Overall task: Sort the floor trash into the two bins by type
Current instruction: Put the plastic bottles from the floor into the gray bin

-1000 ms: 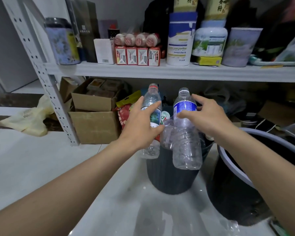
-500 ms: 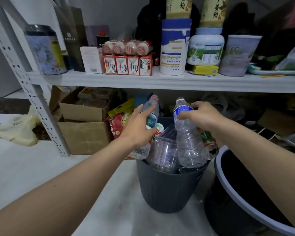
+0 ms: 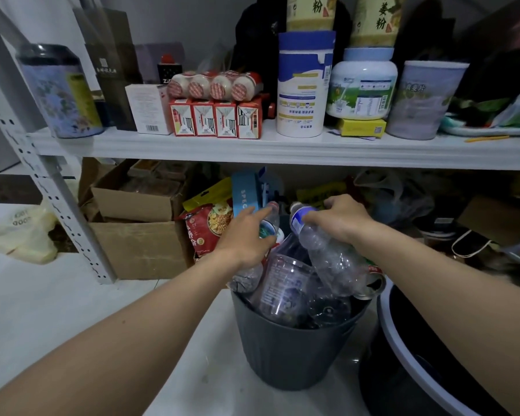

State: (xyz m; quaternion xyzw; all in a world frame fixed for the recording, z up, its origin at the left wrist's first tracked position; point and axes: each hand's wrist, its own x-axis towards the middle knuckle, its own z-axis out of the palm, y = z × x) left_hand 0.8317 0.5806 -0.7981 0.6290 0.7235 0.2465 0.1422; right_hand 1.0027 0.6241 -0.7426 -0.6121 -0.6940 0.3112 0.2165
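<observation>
A small dark grey bin (image 3: 288,352) stands on the pale floor, heaped with clear plastic bottles and a can (image 3: 371,282). My left hand (image 3: 246,235) grips a clear bottle with a red and blue label (image 3: 246,276), whose base leans over the bin's left rim. My right hand (image 3: 339,225) holds a clear bottle with a blue label (image 3: 327,259), tilted onto the pile inside the bin. A second, larger dark bin with a pale rim (image 3: 427,364) sits at the lower right, its inside dark.
A white metal shelf (image 3: 252,148) crosses just above the bins, loaded with tins, jars and cartons. Under it are cardboard boxes (image 3: 138,235), a red snack bag (image 3: 206,229) and other clutter. A yellowish plastic bag (image 3: 18,232) lies on the floor at left.
Both hands have lowered their bottles from above the grey bin down into it. The bottles have tilted and now rest on the pile.
</observation>
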